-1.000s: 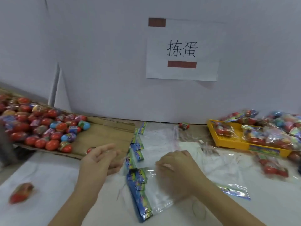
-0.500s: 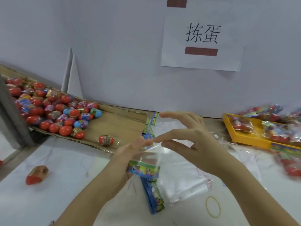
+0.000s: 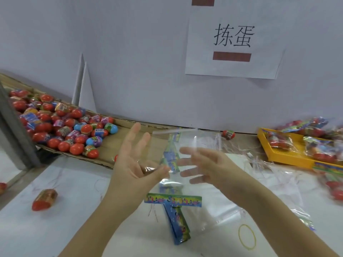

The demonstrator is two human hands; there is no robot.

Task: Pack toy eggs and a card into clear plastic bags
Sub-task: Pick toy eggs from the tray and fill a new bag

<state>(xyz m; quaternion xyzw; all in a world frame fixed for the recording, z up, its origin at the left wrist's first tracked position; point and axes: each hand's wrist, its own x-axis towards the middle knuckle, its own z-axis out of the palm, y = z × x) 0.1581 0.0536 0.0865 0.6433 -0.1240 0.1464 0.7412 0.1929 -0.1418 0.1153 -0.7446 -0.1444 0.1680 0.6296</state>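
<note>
Clear plastic bag (image 3: 171, 182) hangs in the air between your two hands, above the white table (image 3: 78, 191). Its long axis runs up and down. The open mouth is at the top, farther from you, and the printed blue-and-green header strip (image 3: 172, 199) is at the bottom, nearer you.

Your left hand (image 3: 133, 164) has its fingers straight and fanned wide, with the thumb touching the film's left edge. Your right hand (image 3: 207, 167) also has straight, spread fingers. They look hazy through the film, so they are behind or inside the bag; which cannot be told.

The heap of red and multicoloured plastic toy eggs (image 3: 65, 130) lies on a brown cardboard sheet (image 3: 115, 145) off to the left, well apart from the bag. Your left hand is the nearer one, so it probably does the reaching while the right keeps the mouth open.
</note>
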